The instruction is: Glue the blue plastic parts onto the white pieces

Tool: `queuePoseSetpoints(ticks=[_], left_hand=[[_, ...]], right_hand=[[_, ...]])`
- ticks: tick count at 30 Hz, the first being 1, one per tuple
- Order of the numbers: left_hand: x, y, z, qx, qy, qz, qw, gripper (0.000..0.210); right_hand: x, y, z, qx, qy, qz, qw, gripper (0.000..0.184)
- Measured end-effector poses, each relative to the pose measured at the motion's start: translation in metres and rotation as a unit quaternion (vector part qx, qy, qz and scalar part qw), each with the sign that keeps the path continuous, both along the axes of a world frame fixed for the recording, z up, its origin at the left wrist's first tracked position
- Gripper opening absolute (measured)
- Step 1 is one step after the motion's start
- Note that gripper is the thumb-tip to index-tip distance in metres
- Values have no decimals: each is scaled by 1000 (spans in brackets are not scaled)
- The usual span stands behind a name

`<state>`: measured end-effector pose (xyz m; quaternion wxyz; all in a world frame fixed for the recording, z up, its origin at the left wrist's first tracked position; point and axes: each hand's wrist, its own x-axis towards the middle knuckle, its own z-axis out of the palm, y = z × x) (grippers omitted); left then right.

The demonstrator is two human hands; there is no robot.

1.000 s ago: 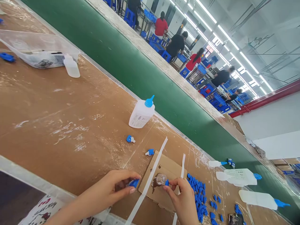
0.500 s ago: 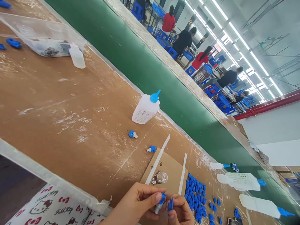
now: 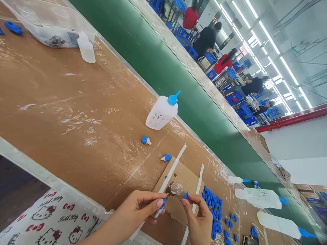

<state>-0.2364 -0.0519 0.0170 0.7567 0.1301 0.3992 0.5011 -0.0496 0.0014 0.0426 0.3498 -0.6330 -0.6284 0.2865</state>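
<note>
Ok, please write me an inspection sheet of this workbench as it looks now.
Surface: brown bench, white smears, taped cardboard pad.
Job's things: left hand pinches a blue-tipped piece; right hand pinches a small blue cap; small glass jar on the pad.
Clutter: heap of blue caps, squeeze bottle, clear tub.
Grips: both shut.
Cables: nothing seen.
Surroundings: green belt, people seated beyond.

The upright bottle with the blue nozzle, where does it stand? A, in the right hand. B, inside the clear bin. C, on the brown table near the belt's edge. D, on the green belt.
C: the bottle stands on the brown table, just short of the green belt.
</note>
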Motion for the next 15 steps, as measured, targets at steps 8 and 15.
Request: queuePoseSetpoints(ticks=[8, 15], left_hand=[[-14, 0, 3, 7, -2, -9, 1000, 78], [-10, 3, -1, -1, -23, 9, 1000, 77]], right_hand=[[5, 11, -11, 2, -69, 42, 997, 36], [15, 7, -2, 0, 8, 46, 999, 32]])
